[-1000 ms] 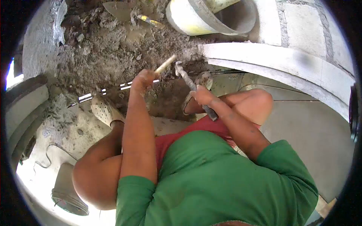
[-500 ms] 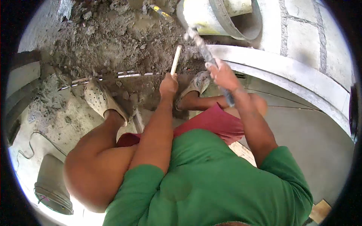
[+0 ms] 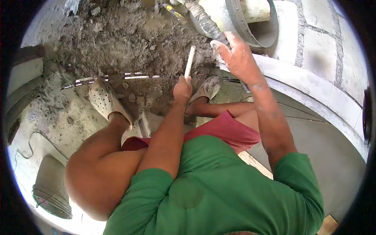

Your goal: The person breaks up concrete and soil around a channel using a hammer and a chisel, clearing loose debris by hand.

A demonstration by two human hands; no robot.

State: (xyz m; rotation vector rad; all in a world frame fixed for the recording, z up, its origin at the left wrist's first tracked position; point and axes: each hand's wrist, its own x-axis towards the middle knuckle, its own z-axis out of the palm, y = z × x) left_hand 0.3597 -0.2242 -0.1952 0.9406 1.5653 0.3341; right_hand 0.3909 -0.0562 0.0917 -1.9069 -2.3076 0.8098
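Note:
My left hand is closed around a pale narrow bar, which points up over the rubble. What kind of tool the bar is, I cannot make out. Farther right, my right hand grips a hammer by its grey-wrapped handle. The hammer slants up and left, its head at the top edge and only partly visible. Broken grey rubble lies under and beyond the bar. A yellow and black tool rests on the rubble close to the hammer.
A pale bucket lies on its side at the upper right. Beside it run a white curved ledge and a block wall. My shoes flank the work area. At lower left stand a grey bucket and a cable.
My right hand has raised the hammer up and away, so its head reaches the top edge. My left hand with the bar sits slightly farther right in view.

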